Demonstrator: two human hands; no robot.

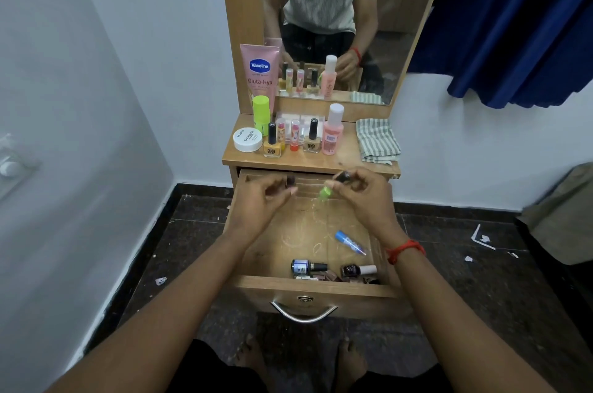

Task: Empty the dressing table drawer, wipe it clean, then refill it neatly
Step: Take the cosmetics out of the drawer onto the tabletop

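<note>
Our hands over the scratched wooden drawer [308,232]
Our left hand [260,196] pinches a small dark bottle [290,181]; our right hand [362,193] grips a green-bodied, dark-capped bottle [327,192]; glass bottles crowd the surface [346,158]

Soft, even room light falls on my dressing table, with a brighter pool on the scratched drawer floor [305,232]. My hands blur with motion. The wide lens bends the walls and the blue curtain [519,23] near the edges.
</note>
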